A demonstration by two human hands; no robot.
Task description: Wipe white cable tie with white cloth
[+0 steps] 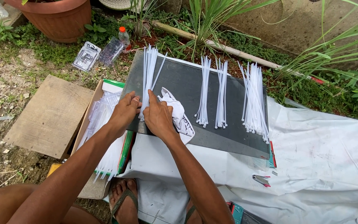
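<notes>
Both hands, left hand (pixel 124 111), right hand (pixel 158 117), squaring cable ties (pixel 148 76) (white), open box (pixel 104 120) alongside

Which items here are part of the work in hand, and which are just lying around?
In use: left hand, right hand, leftmost bundle of white cable ties, dark board, three other tie bundles.

Lying about: terracotta pot, small bottle, empty blister packs, wooden plank.

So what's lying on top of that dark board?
On the dark board lie four bunches of white cable ties and a crumpled white cloth. Both hands, left hand and right hand, cover the nearest bunch's ends.
</notes>
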